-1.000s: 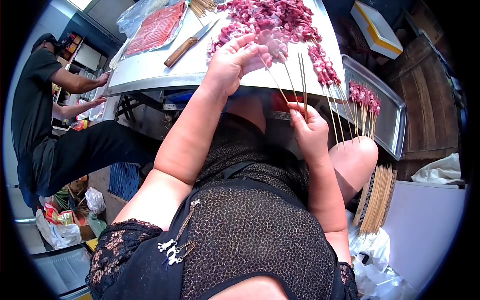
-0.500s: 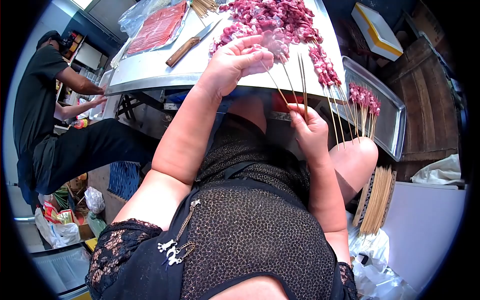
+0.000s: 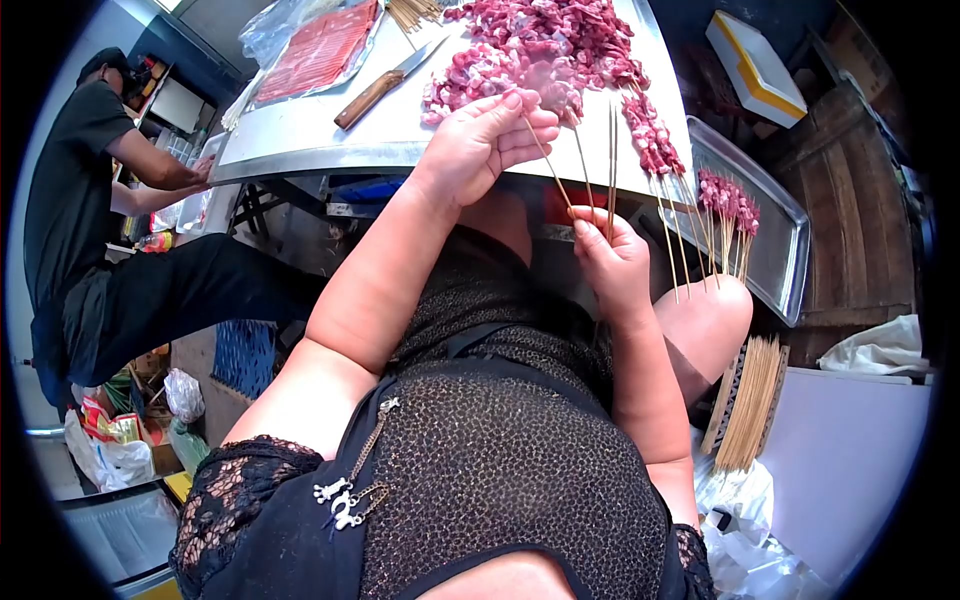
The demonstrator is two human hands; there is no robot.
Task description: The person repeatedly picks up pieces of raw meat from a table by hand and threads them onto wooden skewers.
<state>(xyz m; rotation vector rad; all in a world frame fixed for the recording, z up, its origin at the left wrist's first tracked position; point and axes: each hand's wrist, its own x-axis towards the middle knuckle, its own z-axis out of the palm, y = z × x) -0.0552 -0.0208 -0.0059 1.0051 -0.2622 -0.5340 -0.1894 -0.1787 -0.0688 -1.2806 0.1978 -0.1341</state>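
Note:
My right hand [image 3: 613, 255] is closed round several thin bamboo skewers [image 3: 612, 160], which point up and fan apart toward the table. One of them slants left, its tip reaching the fingers of my left hand [image 3: 488, 142]. That hand is raised at the table's front edge, thumb and index together, the other fingers loosely curled; whatever they pinch is hidden. Beyond it lies a heap of raw meat pieces [image 3: 550, 45] on the white table [image 3: 290, 145]. To the right, threaded meat skewers [image 3: 655, 135] rest over the table's edge.
A wood-handled knife [image 3: 370, 105] and a bagged red slab [image 3: 320, 50] lie on the table. More meat skewers [image 3: 728, 205] lean at a metal tray [image 3: 790, 250]. Bundled bare skewers [image 3: 750, 405] stand by my right knee. A person [image 3: 100, 190] in dark clothes works at left.
My left hand has shifted slightly right and down, its index finger drawn in toward the thumb. My right hand, still holding the skewers, has barely moved.

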